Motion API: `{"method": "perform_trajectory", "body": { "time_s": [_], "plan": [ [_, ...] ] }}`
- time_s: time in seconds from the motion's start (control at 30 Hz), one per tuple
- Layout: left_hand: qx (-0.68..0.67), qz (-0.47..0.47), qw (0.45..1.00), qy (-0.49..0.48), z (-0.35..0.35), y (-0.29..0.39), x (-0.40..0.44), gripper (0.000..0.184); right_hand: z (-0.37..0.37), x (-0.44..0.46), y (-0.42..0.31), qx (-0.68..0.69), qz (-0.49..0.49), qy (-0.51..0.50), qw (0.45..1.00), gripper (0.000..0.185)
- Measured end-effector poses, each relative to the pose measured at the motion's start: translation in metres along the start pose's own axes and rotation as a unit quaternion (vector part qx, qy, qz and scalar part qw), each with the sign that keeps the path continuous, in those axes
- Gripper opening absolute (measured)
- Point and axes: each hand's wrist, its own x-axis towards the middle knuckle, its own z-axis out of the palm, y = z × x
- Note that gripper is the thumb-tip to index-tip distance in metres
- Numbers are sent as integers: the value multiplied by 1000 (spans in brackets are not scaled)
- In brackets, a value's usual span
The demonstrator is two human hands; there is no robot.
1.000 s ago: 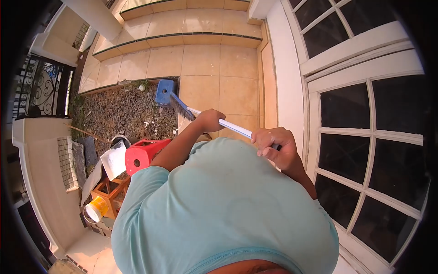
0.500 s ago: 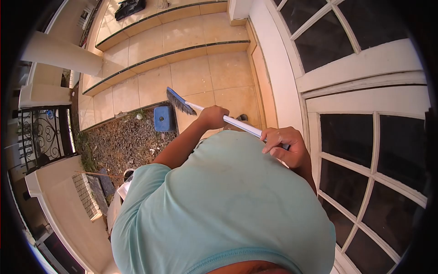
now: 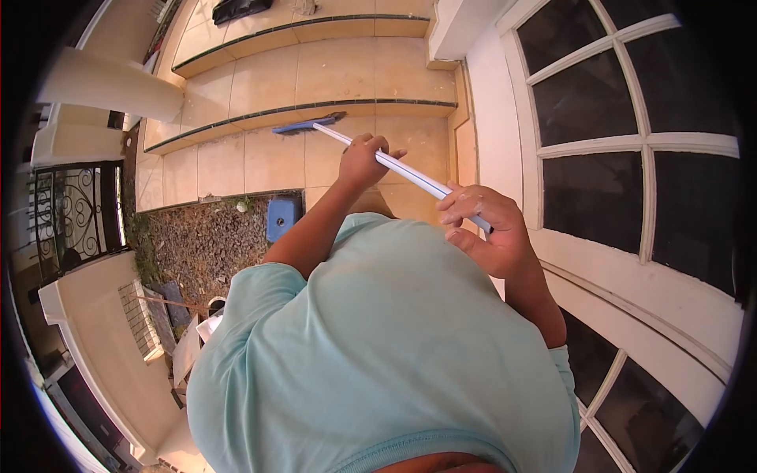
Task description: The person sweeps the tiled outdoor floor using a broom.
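Note:
A broom with a white and blue handle runs diagonally across the front of my body. My left hand is wrapped round the handle at its middle. Near the top end of the handle, my right hand holds it with fingers curled over it. The blue broom head rests on the tiled floor by the foot of the lower step, its dark bristles partly visible.
Tiled steps rise ahead, with a black object on top. A blue stool stands on the gravel patch at left. A paned white door lines the right, and a column stands at left.
The broom head has moved forward from beside the blue stool to the lower step. My left hand has reached further forward. The view has shifted, and the red stool is no longer visible.

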Motion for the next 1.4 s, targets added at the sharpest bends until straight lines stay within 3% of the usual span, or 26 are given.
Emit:
{"method": "perform_trajectory", "body": {
  "time_s": [0.07, 0.13, 0.27, 0.33, 0.43, 0.47, 0.57, 0.6, 0.8, 0.87, 0.93, 1.03, 1.1, 1.23, 1.33, 1.4],
  "plan": [
    [-21, 8, 1000, 11, 2, -27, 47, 42, 3, 41, 4, -31, 23, 25, 999, 14],
    [-50, 5, 999, 21, 4, -52, 89, 41, 6, 88, 4, -98, 155, 68, 981, 20],
    [-58, 49, 993, 90, 12, -105, 180, 40, 10, 164, 50, -153, 200, 36, 967, 22],
    [-80, 50, 993, 66, 31, -142, 214, 39, 15, 190, 84, -177, 254, 1, 951, 23],
    [-44, 39, 997, -58, 53, -141, 235, 42, 8, 190, 109, -186, 321, 68, 926, 20],
    [-10, 52, 991, -122, 62, -132, 237, 45, -3, 185, 103, -175, 351, 97, 915, 21],
    [27, 110, 978, -178, 67, -71, 223, 48, -31, 154, 70, -157, 454, 166, 861, 27],
    [-3, 122, 971, -207, 76, -55, 219, 46, -33, 144, 58, -217, 451, 159, 851, 29],
    [-46, 194, 940, -275, 57, -4, 241, 40, -18, 138, 3, -200, 477, 234, 823, 34],
    [-74, 234, 951, -186, 71, -11, 268, 38, -14, 149, 22, -269, 435, 231, 828, 34],
    [-62, 250, 951, -169, 102, -40, 299, 37, -13, 162, 64, -272, 448, 209, 826, 34],
    [-16, 245, 935, -255, 130, -83, 323, 37, 6, 165, 126, -297, 503, 141, 799, 37],
    [68, 295, 884, -357, 141, -100, 324, 37, 12, 152, 137, -296, 489, 140, 809, 38],
    [57, 288, 888, -353, 123, -73, 276, 36, 16, 127, 95, -256, 503, 152, 811, 38],
    [45, 317, 906, -277, 101, -44, 262, 33, 12, 119, 61, -290, 499, 168, 799, 38],
    [19, 267, 917, -294, 95, -34, 267, 28, 9, 120, 58, -319, 480, 174, 799, 40]
  ]
}}
